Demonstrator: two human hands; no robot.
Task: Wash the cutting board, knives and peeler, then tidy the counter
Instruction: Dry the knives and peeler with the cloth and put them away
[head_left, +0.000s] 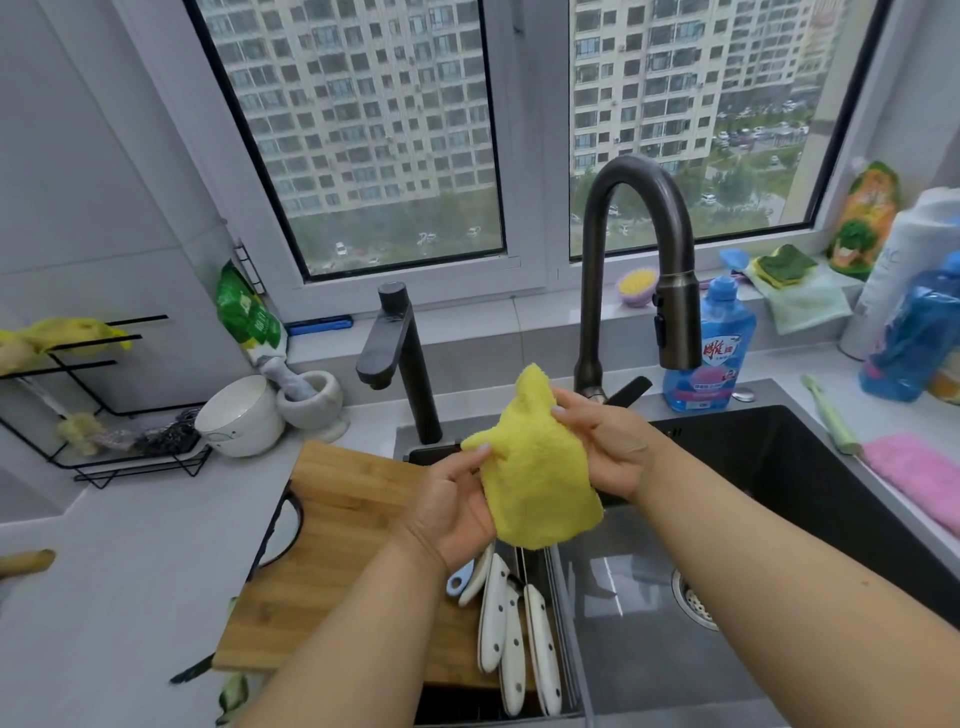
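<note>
A yellow cloth (535, 467) hangs above the sink, held between both hands. My left hand (452, 504) pinches its left edge. My right hand (608, 447) grips its right side, thumb on the front. Below them the wooden cutting board (343, 551) lies half on the counter and half over the sink's left edge. Three white-handled knives (511, 634) lie on the board's right end and the sink rack. A blue-and-white peeler (467, 577) pokes out beside them, partly hidden by my left wrist.
The dark sink (779, 467) has a tall arched faucet (639, 260) and a short tap (400, 353) behind it. Blue dish soap (711, 353) stands at the sink's back rim. A white bowl (239, 415), mortar (311, 400) and wire rack (104, 415) sit left. A pink cloth (919, 478) lies right. Peel scraps (228, 691) lie bottom left.
</note>
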